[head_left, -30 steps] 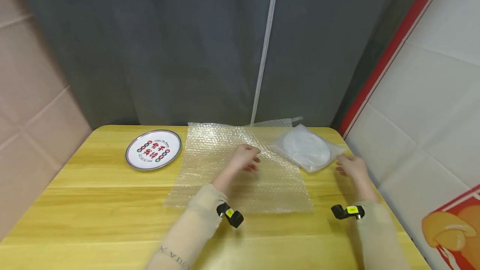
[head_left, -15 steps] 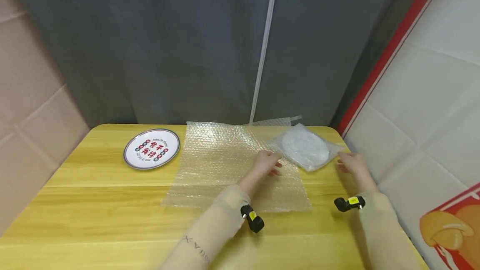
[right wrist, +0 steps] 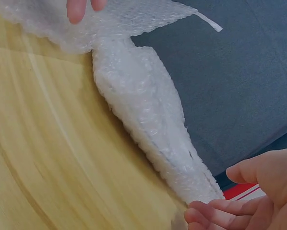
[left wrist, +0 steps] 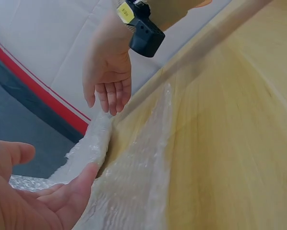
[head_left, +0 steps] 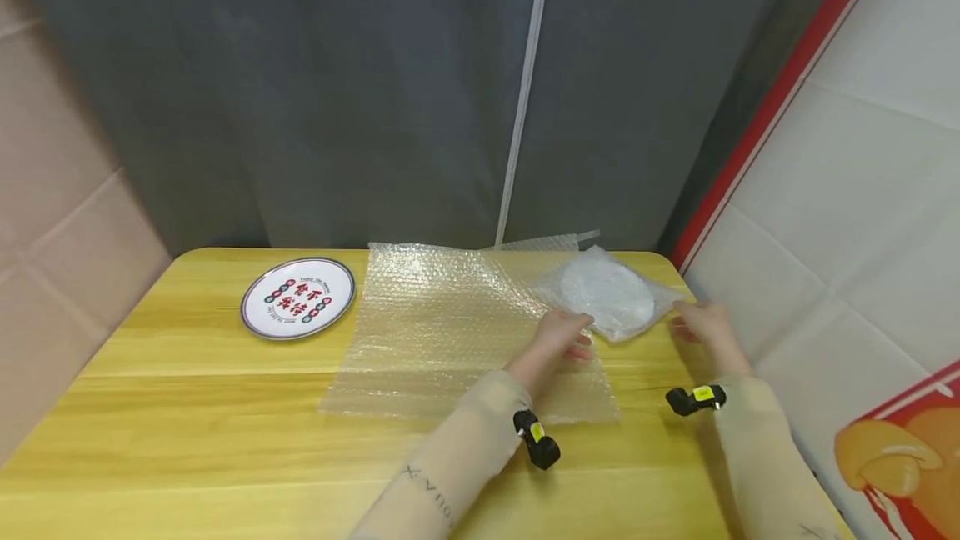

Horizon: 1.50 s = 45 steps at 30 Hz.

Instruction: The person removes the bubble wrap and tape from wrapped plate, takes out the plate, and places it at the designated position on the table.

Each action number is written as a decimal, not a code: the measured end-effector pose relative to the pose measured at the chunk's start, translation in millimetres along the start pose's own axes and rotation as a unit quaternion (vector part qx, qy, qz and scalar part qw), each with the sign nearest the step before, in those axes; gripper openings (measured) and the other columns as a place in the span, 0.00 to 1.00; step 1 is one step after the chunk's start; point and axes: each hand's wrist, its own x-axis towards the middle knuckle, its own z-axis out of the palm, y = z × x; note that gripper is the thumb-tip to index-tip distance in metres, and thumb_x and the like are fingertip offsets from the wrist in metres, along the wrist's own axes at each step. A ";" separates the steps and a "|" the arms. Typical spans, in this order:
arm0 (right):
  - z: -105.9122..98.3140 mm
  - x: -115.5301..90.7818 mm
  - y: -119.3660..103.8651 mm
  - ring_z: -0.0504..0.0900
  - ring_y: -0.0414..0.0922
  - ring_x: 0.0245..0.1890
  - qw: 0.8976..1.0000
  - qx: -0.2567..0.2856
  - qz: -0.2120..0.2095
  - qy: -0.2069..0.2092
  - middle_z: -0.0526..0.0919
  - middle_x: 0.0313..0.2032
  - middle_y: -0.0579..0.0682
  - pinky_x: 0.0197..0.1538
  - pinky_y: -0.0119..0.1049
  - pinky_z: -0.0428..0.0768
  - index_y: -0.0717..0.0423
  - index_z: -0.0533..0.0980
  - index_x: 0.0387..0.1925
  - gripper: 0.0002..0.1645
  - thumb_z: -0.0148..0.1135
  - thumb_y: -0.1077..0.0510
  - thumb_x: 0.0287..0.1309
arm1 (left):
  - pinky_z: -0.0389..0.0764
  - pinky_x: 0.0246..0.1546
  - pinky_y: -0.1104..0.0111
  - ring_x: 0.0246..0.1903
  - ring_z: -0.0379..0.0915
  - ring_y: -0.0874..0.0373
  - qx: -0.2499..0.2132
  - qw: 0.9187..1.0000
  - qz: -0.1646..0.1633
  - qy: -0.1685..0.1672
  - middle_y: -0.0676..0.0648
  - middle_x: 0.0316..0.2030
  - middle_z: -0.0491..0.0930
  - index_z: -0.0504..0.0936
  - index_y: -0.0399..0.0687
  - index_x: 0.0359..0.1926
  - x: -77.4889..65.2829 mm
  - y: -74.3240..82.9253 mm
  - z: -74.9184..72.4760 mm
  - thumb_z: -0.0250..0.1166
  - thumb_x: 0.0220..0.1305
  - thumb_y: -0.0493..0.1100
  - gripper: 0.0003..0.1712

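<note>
A bubble-wrapped bundle (head_left: 609,297), whitish and roundish with pointed corners, lies at the table's back right; what is inside is hidden by the wrap. My left hand (head_left: 558,333) is over the bubble wrap sheet (head_left: 435,323), its fingertips close to the bundle's near left side. The thumb stands apart from loosely bent fingers in the left wrist view. At the bundle's right corner is my right hand (head_left: 708,327). In the right wrist view its fingertips (right wrist: 201,211) are right at the bundle's end, with the thumb raised away from it. Neither hand grips anything.
A white plate (head_left: 298,298) with red lettering and a dark rim lies at the back left of the wooden table (head_left: 225,448). A grey curtain (head_left: 360,107) hangs behind. The white wall (head_left: 847,190) borders the right side.
My left hand has moved right across the bubble wrap sheet, up to the wrapped bundle. My right hand has stayed by the bundle's right corner. The plate and sheet lie as before.
</note>
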 end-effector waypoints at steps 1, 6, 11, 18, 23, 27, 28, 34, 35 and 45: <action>1.0 0.1 0.3 0.82 0.39 0.23 1.000 0.004 0.003 0.001 0.81 0.24 0.49 0.33 0.33 0.85 0.82 0.63 0.54 0.31 0.48 0.54 0.67 | 0.86 0.27 0.62 0.28 0.83 0.42 -0.005 1.000 -0.004 -0.001 0.35 0.29 0.82 0.73 0.31 0.50 1.2 -0.8 1.4 0.63 0.62 0.43 0.22; 6.3 -2.0 1.9 0.80 0.39 0.20 1.000 0.025 0.008 -0.011 0.80 0.22 0.48 0.28 0.31 0.83 0.78 0.67 0.48 0.24 0.49 0.55 0.68 | 0.86 0.30 0.61 0.32 0.82 0.40 -0.042 0.999 -0.032 -0.016 0.33 0.30 0.81 0.69 0.30 0.57 6.0 -5.0 7.5 0.62 0.63 0.42 0.26; 14.0 -4.5 -0.7 0.80 0.40 0.20 0.998 0.049 0.022 -0.016 0.80 0.21 0.48 0.27 0.31 0.83 0.73 0.68 0.44 0.19 0.50 0.56 0.68 | 0.85 0.35 0.61 0.36 0.82 0.40 -0.077 0.995 -0.048 -0.049 0.31 0.34 0.81 0.70 0.27 0.57 8.3 -9.2 11.7 0.61 0.64 0.42 0.27; 22.0 -3.6 -3.0 0.80 0.39 0.20 0.998 0.043 0.026 -0.024 0.81 0.21 0.48 0.28 0.31 0.83 0.75 0.69 0.45 0.21 0.50 0.56 0.67 | 0.84 0.39 0.61 0.39 0.81 0.39 -0.108 0.990 -0.048 -0.075 0.30 0.36 0.80 0.69 0.26 0.58 10.3 -10.7 15.9 0.61 0.65 0.44 0.28; 26.7 -2.1 0.3 0.79 0.38 0.18 0.997 0.064 0.035 -0.028 0.80 0.20 0.47 0.26 0.30 0.83 0.72 0.72 0.38 0.16 0.51 0.58 0.65 | 0.84 0.41 0.60 0.40 0.81 0.40 -0.112 0.988 -0.066 -0.088 0.29 0.37 0.80 0.67 0.23 0.59 12.4 -12.4 19.0 0.60 0.66 0.43 0.30; 31.3 -1.9 1.8 0.79 0.38 0.18 0.995 0.078 0.058 -0.028 0.79 0.19 0.47 0.25 0.29 0.83 0.70 0.72 0.36 0.15 0.51 0.58 0.65 | 0.83 0.43 0.59 0.42 0.80 0.39 -0.121 0.985 -0.073 -0.094 0.29 0.39 0.79 0.64 0.21 0.61 14.0 -13.5 22.5 0.58 0.68 0.43 0.31; 32.5 -1.9 1.7 0.79 0.38 0.18 0.994 0.080 0.063 -0.027 0.79 0.19 0.47 0.25 0.29 0.83 0.70 0.72 0.36 0.15 0.51 0.58 0.65 | 0.83 0.43 0.59 0.42 0.80 0.39 -0.124 0.985 -0.073 -0.096 0.28 0.40 0.79 0.64 0.21 0.61 14.4 -13.5 23.4 0.57 0.68 0.43 0.31; 39.5 0.1 -1.7 0.80 0.39 0.17 0.994 0.075 0.085 -0.005 0.78 0.18 0.49 0.26 0.30 0.83 0.70 0.72 0.34 0.14 0.53 0.58 0.65 | 0.81 0.47 0.56 0.45 0.78 0.38 -0.141 0.983 -0.068 -0.098 0.28 0.43 0.78 0.67 0.25 0.59 16.2 -14.3 30.9 0.54 0.69 0.41 0.24; 40.7 0.9 -2.0 0.80 0.39 0.17 0.993 0.075 0.088 -0.001 0.78 0.18 0.49 0.25 0.30 0.83 0.69 0.71 0.33 0.14 0.54 0.58 0.64 | 0.81 0.48 0.56 0.45 0.78 0.38 -0.146 0.982 -0.069 -0.095 0.28 0.43 0.78 0.68 0.26 0.58 16.4 -14.6 32.4 0.55 0.69 0.40 0.23; 51.2 7.5 0.8 0.78 0.39 0.14 0.993 0.073 0.082 0.036 0.77 0.15 0.49 0.22 0.30 0.82 0.71 0.69 0.34 0.09 0.56 0.65 0.61 | 0.80 0.50 0.56 0.47 0.78 0.40 -0.163 0.980 -0.072 -0.083 0.31 0.46 0.77 0.67 0.29 0.60 19.8 -17.5 40.2 0.55 0.69 0.41 0.24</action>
